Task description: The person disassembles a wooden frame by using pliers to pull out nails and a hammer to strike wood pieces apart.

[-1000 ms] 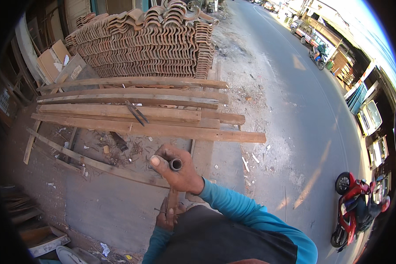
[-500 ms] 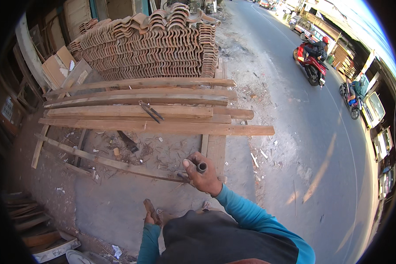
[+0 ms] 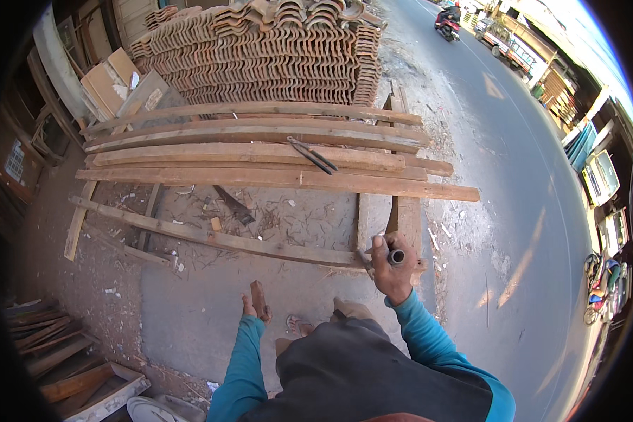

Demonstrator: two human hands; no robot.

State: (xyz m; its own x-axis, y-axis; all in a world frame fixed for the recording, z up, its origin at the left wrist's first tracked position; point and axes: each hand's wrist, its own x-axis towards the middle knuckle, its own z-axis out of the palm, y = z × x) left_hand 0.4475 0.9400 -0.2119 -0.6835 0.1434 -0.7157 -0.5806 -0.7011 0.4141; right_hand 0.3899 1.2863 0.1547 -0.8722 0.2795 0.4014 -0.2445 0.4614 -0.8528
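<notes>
My left hand (image 3: 249,307) holds a short wood block (image 3: 259,298) upright, low in front of my body. Farther right, my right hand (image 3: 394,274) is closed around a tool with a hollow pipe handle (image 3: 396,257). The handle's open round end points up at me, and a grey metal part shows left of the fingers; the tool's kind is unclear. Just beyond this hand is the end of a wooden frame rail (image 3: 260,246). Long-handled pincers (image 3: 313,155) lie across several long wooden beams (image 3: 218,176).
A dark saw-like blade (image 3: 233,205) lies on the littered ground inside the frame. Stacked clay roof tiles (image 3: 260,77) stand behind the beams. Scrap wood (image 3: 56,337) lies at lower left. On the right runs a road (image 3: 499,169) with a motorbike rider (image 3: 449,22) far off.
The beams and frame sit farther right in view as my head turns. Both hands keep their hold, the right one closer to the frame's end. The motorbike has moved far up the road.
</notes>
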